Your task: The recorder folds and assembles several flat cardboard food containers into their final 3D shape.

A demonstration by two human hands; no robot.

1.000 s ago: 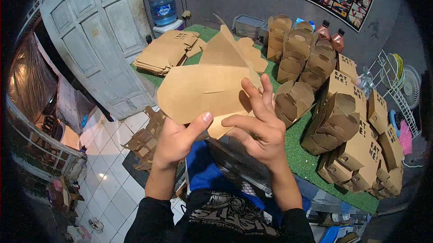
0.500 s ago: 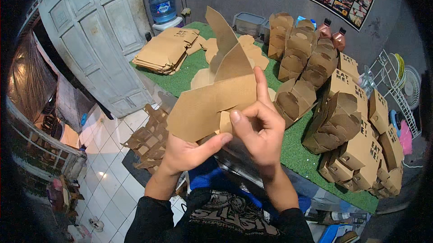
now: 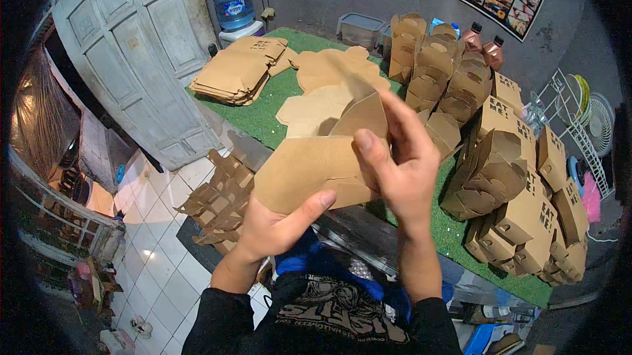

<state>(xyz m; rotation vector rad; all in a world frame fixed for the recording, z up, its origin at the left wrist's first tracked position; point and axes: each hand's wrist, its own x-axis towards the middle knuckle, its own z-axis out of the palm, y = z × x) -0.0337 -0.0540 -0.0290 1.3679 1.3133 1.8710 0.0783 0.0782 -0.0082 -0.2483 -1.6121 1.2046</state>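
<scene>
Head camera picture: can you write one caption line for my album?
Both hands, left and right, fold a brown cardboard box above a green table.

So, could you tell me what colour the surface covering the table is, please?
Green, like artificial turf; the table covering shows best in the head view, beneath the brown cardboard boxes.

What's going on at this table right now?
A person is folding a brown cardboard box blank above the green mat. The left hand supports it from below; the right hand presses a flap at its right end. Folded boxes are stacked to the right, flat blanks piled at the far left.
</scene>
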